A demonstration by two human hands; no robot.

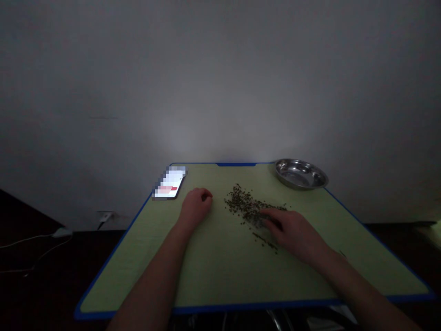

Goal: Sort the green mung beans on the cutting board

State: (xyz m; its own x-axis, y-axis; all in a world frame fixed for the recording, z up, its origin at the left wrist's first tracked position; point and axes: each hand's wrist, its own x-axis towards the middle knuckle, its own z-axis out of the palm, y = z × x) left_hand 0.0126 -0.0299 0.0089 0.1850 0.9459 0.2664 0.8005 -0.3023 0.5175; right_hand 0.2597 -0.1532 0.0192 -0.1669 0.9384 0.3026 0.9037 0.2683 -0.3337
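Note:
Small dark grains (pixel 239 201), like seeds or dried peppercorns, lie scattered in a loose pile on the green tabletop. My right hand (pixel 292 230) reaches into the right side of the pile, with thumb and forefinger drawn together. A blurred greyish patch shows at its fingertips, and what they hold is too unclear to name. A thin line of grains runs below that hand. My left hand (pixel 196 205) rests on the table left of the pile, apart from it, its fingers curled in with nothing visible in them.
A shiny metal bowl (pixel 300 175) stands at the table's back right corner. A lit phone (pixel 170 183) lies at the back left. The green table (pixel 213 276) has a blue rim and stands against a grey wall. Cables and a power strip (pixel 62 232) lie at left.

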